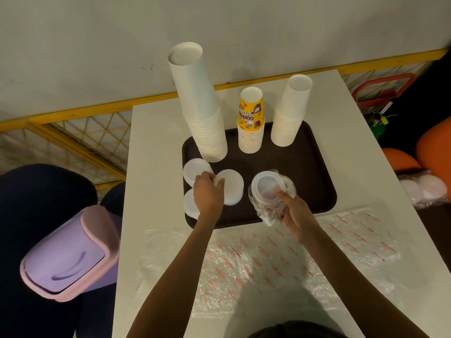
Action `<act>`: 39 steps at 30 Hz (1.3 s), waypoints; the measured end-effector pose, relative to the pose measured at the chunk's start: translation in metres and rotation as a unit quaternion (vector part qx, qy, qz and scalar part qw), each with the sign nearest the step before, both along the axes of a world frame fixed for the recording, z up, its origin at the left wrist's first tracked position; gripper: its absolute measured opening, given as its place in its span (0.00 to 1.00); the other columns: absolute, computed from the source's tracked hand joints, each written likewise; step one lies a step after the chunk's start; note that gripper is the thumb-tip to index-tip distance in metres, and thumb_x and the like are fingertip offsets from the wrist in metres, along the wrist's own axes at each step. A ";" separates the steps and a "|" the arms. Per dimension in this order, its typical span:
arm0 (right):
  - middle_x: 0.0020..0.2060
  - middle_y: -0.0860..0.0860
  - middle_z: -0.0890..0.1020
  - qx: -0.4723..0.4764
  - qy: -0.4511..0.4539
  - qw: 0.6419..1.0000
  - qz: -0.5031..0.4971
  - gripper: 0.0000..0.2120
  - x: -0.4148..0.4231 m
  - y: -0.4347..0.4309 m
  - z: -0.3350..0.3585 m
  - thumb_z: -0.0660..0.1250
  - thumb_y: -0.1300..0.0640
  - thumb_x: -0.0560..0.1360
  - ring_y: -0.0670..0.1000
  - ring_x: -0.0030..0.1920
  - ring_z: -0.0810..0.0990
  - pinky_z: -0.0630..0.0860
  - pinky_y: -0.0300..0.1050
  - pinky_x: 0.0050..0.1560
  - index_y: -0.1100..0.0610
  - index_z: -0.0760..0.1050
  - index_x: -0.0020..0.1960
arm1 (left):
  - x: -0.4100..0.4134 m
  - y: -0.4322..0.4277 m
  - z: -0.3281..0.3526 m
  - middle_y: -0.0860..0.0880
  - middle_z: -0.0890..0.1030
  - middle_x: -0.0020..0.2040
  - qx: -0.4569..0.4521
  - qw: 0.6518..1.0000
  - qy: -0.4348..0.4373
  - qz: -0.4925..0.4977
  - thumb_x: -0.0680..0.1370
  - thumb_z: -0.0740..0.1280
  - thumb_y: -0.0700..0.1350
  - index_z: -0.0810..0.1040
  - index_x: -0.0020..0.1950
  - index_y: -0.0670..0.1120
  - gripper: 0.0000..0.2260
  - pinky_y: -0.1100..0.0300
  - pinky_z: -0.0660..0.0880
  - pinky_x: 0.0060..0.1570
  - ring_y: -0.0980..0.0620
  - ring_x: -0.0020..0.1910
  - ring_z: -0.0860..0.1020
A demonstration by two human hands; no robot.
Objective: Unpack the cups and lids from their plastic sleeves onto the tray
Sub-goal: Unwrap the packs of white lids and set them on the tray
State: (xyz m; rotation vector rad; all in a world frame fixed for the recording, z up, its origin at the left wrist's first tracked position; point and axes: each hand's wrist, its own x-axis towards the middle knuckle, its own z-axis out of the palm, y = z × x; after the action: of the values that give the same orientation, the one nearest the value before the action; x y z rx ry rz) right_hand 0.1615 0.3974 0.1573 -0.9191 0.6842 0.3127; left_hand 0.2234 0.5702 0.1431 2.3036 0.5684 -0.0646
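Note:
A dark brown tray [314, 172] lies on the white table. On it stand a tall stack of white cups [200, 103], a shorter yellow printed cup stack [251, 123] and another white cup stack [291, 111], all upside down. Three piles of white lids sit at the tray's left: one at the back [195, 168], one in the middle [231, 186], one at the front [190, 203]. My left hand [208, 193] pinches the edge of the middle pile. My right hand [292, 211] grips a clear plastic sleeve with lids [268, 189] inside, held over the tray.
Empty clear plastic sleeves with red print [268, 262] lie spread on the table in front of the tray. A purple bin with a pink lid [68, 254] stands left of the table. More bagged lids [424, 189] lie at the right, beside orange seats.

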 end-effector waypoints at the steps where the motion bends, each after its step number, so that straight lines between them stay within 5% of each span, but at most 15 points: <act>1: 0.57 0.54 0.77 0.001 -0.002 1.000 0.002 0.08 0.000 0.000 0.000 0.62 0.59 0.79 0.53 0.57 0.77 0.77 0.45 0.48 0.49 0.72 0.56 | 0.000 0.000 -0.002 0.43 0.78 0.58 0.030 0.999 -0.002 -0.013 0.77 0.68 0.47 0.77 0.60 0.42 0.14 0.54 0.74 0.58 0.46 0.56 0.76; 8: 0.58 0.55 0.77 0.008 -0.002 1.000 0.002 0.10 0.002 0.001 -0.003 0.62 0.59 0.78 0.54 0.59 0.77 0.77 0.46 0.49 0.50 0.72 0.58 | -0.006 0.003 -0.011 0.44 0.76 0.63 0.167 0.983 -0.032 -0.074 0.79 0.64 0.50 0.75 0.64 0.44 0.16 0.52 0.69 0.63 0.45 0.62 0.71; 12: 0.58 0.55 0.77 0.007 -0.002 1.000 -0.003 0.14 0.002 0.001 -0.003 0.62 0.59 0.78 0.53 0.57 0.77 0.79 0.45 0.48 0.53 0.69 0.63 | -0.020 0.002 -0.014 0.41 0.81 0.54 0.188 0.965 -0.142 -0.115 0.73 0.70 0.50 0.80 0.54 0.42 0.15 0.47 0.76 0.52 0.40 0.52 0.78; 18: 0.58 0.55 0.77 -0.004 -0.007 1.000 0.011 0.11 -0.001 0.007 -0.001 0.62 0.59 0.78 0.53 0.57 0.77 0.77 0.46 0.49 0.51 0.71 0.59 | -0.034 0.001 -0.026 0.42 0.82 0.53 0.252 0.937 -0.124 -0.209 0.66 0.74 0.54 0.82 0.52 0.46 0.18 0.44 0.78 0.48 0.40 0.49 0.81; 27: 0.56 0.54 0.77 -0.016 -0.008 1.000 0.007 0.14 -0.001 0.004 0.000 0.62 0.59 0.78 0.51 0.54 0.77 0.77 0.43 0.45 0.54 0.68 0.64 | -0.031 0.001 -0.031 0.42 0.83 0.52 0.269 0.931 -0.126 -0.214 0.62 0.80 0.50 0.84 0.47 0.46 0.17 0.44 0.78 0.46 0.40 0.48 0.81; 32: 0.61 0.57 0.76 -0.013 -0.001 1.000 0.009 0.16 -0.002 0.008 -0.002 0.62 0.60 0.78 0.56 0.60 0.76 0.77 0.47 0.51 0.54 0.68 0.65 | -0.033 -0.001 -0.033 0.42 0.83 0.52 0.267 0.933 -0.133 -0.200 0.60 0.81 0.48 0.84 0.45 0.46 0.17 0.44 0.78 0.45 0.40 0.48 0.81; 39: 0.62 0.58 0.75 -0.013 -0.002 1.000 0.006 0.16 -0.002 0.008 -0.001 0.62 0.59 0.78 0.55 0.58 0.76 0.77 0.47 0.51 0.54 0.68 0.65 | -0.039 -0.001 -0.035 0.40 0.81 0.55 0.251 0.939 -0.158 -0.173 0.62 0.80 0.50 0.82 0.51 0.46 0.20 0.41 0.77 0.48 0.39 0.51 0.80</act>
State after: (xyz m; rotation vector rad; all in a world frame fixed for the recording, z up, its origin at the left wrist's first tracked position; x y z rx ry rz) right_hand 0.1590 0.4056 0.1563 -0.9496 0.6801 0.3135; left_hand 0.1845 0.5690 0.1081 2.8086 -0.0010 0.3129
